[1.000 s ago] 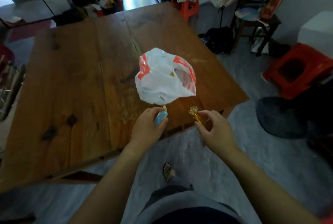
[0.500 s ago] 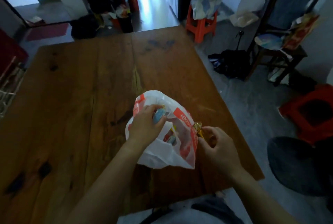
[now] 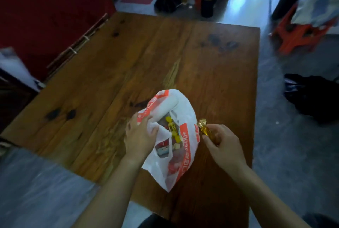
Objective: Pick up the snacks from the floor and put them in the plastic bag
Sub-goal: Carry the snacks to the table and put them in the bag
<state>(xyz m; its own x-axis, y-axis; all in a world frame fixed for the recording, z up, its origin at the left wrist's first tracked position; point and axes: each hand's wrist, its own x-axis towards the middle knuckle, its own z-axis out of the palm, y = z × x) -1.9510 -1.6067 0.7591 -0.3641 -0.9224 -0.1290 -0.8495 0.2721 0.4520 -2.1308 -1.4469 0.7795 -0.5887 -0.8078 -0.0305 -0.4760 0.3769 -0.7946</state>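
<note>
A white plastic bag (image 3: 185, 110) with red print lies on the wooden table (image 3: 102, 84), its mouth open toward me. Inside it I see several wrapped snacks (image 3: 172, 130), some yellow, one white. My left hand (image 3: 141, 136) grips the bag's left rim and holds the mouth apart; the blue snack it held is no longer visible in it. My right hand (image 3: 223, 145) pinches a gold-wrapped candy (image 3: 205, 128) just right of the bag's mouth, touching or nearly touching the plastic.
The table's right edge drops to grey floor (image 3: 293, 136). A dark bag (image 3: 315, 97) lies on the floor at right, a red stool (image 3: 300, 33) stands at the far right, a red panel (image 3: 45, 12) at left, clutter beyond the table's far end.
My view came closer and over the table. My left hand carried the blue snack to the bag's mouth, and now grips the rim. My right hand brought the gold candy up beside the bag.
</note>
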